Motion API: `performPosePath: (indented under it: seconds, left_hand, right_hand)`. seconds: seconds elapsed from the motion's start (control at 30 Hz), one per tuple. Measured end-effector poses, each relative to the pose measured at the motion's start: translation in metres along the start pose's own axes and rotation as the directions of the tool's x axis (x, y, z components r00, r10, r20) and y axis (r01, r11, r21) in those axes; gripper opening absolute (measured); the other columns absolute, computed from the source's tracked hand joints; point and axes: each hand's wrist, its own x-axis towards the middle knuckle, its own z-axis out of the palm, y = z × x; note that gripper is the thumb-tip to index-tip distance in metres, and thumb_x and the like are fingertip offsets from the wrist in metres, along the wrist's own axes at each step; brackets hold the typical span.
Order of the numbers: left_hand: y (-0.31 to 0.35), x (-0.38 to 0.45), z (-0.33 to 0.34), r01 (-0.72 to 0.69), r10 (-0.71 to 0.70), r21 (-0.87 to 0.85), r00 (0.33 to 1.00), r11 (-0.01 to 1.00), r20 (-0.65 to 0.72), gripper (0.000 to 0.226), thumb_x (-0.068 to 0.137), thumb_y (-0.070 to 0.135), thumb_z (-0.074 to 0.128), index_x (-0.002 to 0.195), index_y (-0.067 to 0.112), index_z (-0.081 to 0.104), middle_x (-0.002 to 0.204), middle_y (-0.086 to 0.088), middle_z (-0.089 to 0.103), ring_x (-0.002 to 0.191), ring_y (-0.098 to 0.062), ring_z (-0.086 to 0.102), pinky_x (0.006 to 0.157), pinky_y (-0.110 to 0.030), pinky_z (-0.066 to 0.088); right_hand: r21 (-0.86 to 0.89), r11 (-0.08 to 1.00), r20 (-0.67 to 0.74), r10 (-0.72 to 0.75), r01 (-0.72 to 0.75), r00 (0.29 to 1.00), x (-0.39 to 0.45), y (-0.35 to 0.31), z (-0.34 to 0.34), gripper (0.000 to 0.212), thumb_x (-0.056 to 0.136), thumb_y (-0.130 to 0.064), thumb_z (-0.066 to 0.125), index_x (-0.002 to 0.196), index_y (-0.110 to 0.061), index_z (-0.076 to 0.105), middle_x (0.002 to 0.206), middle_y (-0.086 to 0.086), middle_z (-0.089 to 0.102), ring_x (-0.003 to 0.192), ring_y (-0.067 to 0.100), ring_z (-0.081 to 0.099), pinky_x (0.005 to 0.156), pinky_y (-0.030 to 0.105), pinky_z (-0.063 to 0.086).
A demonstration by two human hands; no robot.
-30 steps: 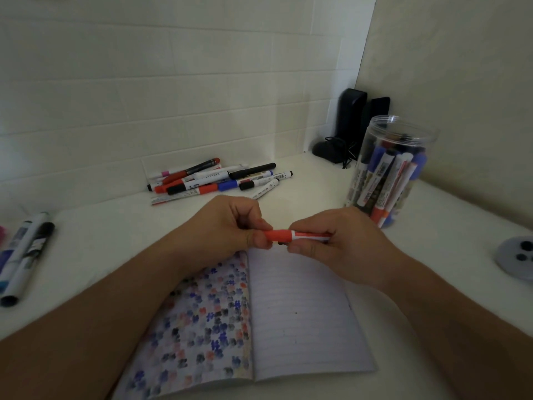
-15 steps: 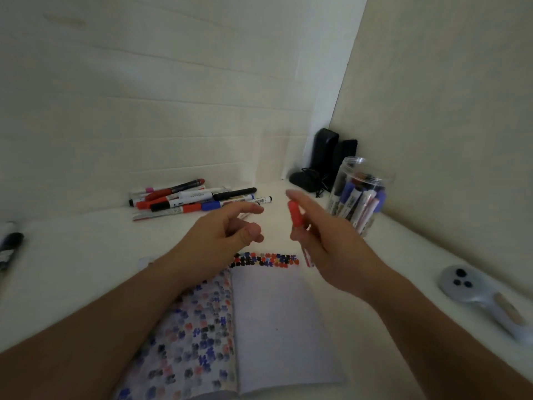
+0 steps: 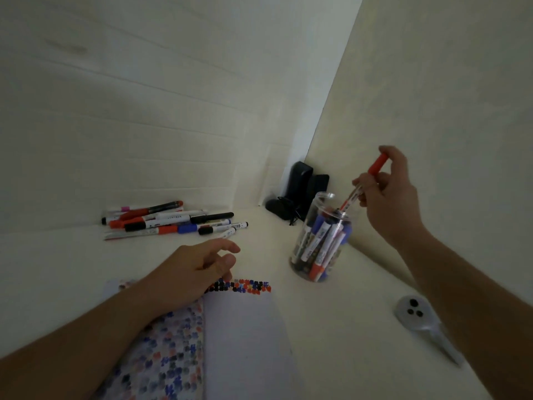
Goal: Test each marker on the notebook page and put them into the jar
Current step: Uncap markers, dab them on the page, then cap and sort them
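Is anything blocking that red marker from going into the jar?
Nothing visible does. The right hand holds the red marker tilted above the jar, whose mouth is open with no lid; the lower end is already at the rim.

Bare forearms, no sleeves or jewellery

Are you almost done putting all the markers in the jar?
Not yet. The jar already holds many markers. The right hand is lowering a red marker into it, and the left hand is free. A pile of markers by the wall is left.
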Motion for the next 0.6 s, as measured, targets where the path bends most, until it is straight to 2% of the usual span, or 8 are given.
performPosePath:
  seconds: [0.17,0.3,0.4,0.47,0.53,0.6]
  left_hand:
    - [-0.002,0.000,0.001,-0.002,0.002,0.023,1.000,1.000,0.009,0.035,0.095,0.058,0.039,0.122,0.048,0.059,0.091,0.023,0.074,0.089,0.004,0.068,0.079,-0.016,0.049]
    - [-0.003,0.000,0.001,-0.004,0.004,0.038,1.000,0.999,0.005,0.035,0.096,0.058,0.038,0.122,0.048,0.059,0.091,0.024,0.074,0.087,0.000,0.069,0.081,-0.020,0.053]
    - [-0.003,0.001,0.001,-0.005,0.005,0.034,1.000,0.999,0.008,0.035,0.096,0.057,0.038,0.122,0.047,0.059,0.091,0.023,0.074,0.087,-0.001,0.069,0.081,-0.021,0.054]
    - [-0.003,0.001,0.001,-0.003,0.003,0.032,1.000,0.999,0.010,0.036,0.096,0.057,0.037,0.122,0.047,0.059,0.090,0.023,0.074,0.087,0.000,0.068,0.078,-0.017,0.052]
    - [-0.003,0.002,0.001,0.000,0.000,0.033,1.000,0.999,0.012,0.036,0.097,0.056,0.037,0.123,0.045,0.059,0.090,0.023,0.074,0.089,0.003,0.068,0.078,-0.015,0.049]
    - [-0.002,0.001,0.000,0.003,-0.004,0.039,1.000,0.999,0.019,0.037,0.096,0.057,0.037,0.123,0.046,0.059,0.091,0.023,0.074,0.089,0.003,0.068,0.078,-0.016,0.050]
  right_hand:
    - [-0.013,0.998,0.147,0.070,-0.069,0.987,0.002,-0.002,0.012,0.048,0.107,-0.026,0.055,0.148,-0.041,0.035,0.099,0.001,0.076,0.080,0.015,0.074,0.072,0.030,0.060]
    - [0.018,0.993,0.132,0.109,-0.113,0.985,0.005,-0.005,0.017,0.045,0.106,-0.026,0.058,0.144,-0.038,0.039,0.094,0.000,0.077,0.076,0.015,0.076,0.071,0.029,0.061]
    - [0.018,0.990,0.130,0.135,-0.139,0.982,0.003,-0.005,0.019,0.042,0.105,-0.028,0.060,0.140,-0.037,0.040,0.090,0.001,0.077,0.070,0.011,0.075,0.059,0.020,0.058]
    - [-0.075,0.992,0.210,0.111,-0.097,0.971,-0.002,-0.003,0.020,0.039,0.105,-0.030,0.060,0.138,-0.036,0.040,0.091,-0.001,0.075,0.069,0.009,0.074,0.051,0.015,0.053]
    - [-0.185,0.983,0.296,0.064,-0.008,0.953,-0.009,0.002,0.024,0.030,0.105,-0.034,0.058,0.132,-0.035,0.046,0.095,-0.002,0.074,0.073,0.011,0.073,0.055,0.020,0.055]
    - [-0.294,0.952,0.300,0.006,0.086,0.954,-0.016,0.009,0.027,0.019,0.106,-0.038,0.053,0.122,-0.029,0.057,0.097,-0.001,0.073,0.076,0.010,0.070,0.060,0.022,0.053]
